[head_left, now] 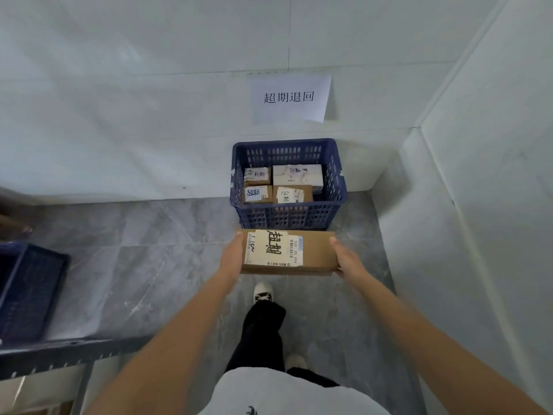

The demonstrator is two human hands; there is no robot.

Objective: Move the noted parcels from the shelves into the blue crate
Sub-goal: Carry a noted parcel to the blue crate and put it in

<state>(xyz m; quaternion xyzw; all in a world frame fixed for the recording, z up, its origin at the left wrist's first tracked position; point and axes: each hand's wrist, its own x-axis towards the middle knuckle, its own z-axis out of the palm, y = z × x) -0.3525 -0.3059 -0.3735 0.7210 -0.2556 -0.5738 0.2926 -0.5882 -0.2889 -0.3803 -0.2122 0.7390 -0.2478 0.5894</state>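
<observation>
A long brown cardboard parcel [314,253] with a white label and black handwritten characters hangs in the air just in front of the blue crate [288,218]. My left hand [232,256] grips its left end and my right hand [348,260] grips its right end, thumbs on top. The blue crate stands on the floor against the wall and holds several smaller labelled parcels [258,193]. The parcel is level, its far edge close to the crate's near wall.
A paper sign [288,97] with printed characters is stuck on the wall above the crate. A dark blue crate [27,289] sits on a metal shelf [68,351] at the left. White walls close in on the right. Grey tiled floor lies between.
</observation>
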